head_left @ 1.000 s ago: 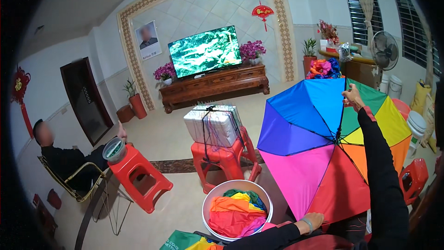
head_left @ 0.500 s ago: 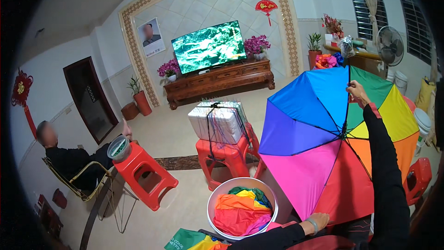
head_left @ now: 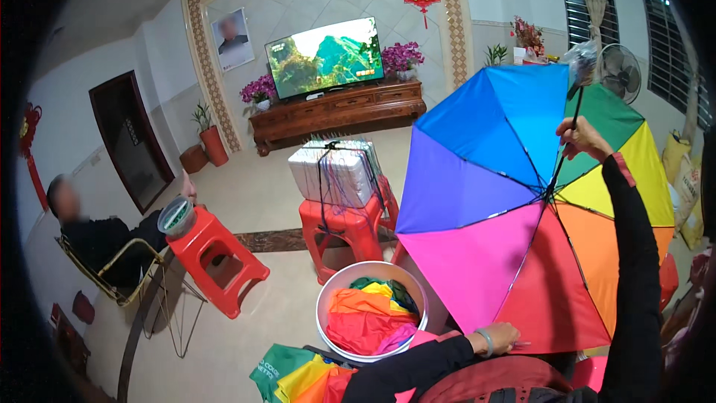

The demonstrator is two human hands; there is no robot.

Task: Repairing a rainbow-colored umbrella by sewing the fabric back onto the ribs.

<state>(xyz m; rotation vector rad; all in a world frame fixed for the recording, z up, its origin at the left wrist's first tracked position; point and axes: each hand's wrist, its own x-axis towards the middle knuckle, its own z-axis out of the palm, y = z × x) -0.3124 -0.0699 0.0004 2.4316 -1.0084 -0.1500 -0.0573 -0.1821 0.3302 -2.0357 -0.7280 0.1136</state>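
Observation:
A rainbow umbrella [head_left: 466, 250] is spread open with its inside and black ribs toward me. My right hand [head_left: 584, 139] is closed around its black shaft, below a handle end covered in clear plastic [head_left: 582, 60]. At the near rim, by the pink and red panels, my left hand [head_left: 496, 338] has its fingers closed on the umbrella's edge. A small thin tip shows beside those fingers. Folded multicoloured umbrella cloth [head_left: 306, 377] lies by my left forearm.
A white bucket [head_left: 322, 321] holds more coloured cloth. Beyond it, a white foam box [head_left: 332, 175] bristling with thin rods is strapped on a red stool [head_left: 339, 227]. Another red stool [head_left: 220, 261] carries a clear tub [head_left: 177, 216], beside a seated person [head_left: 104, 250].
The umbrella has turned and tilted slightly, its handle end leaning right. Both hands keep their hold. My view has shifted a little, and the television picture differs.

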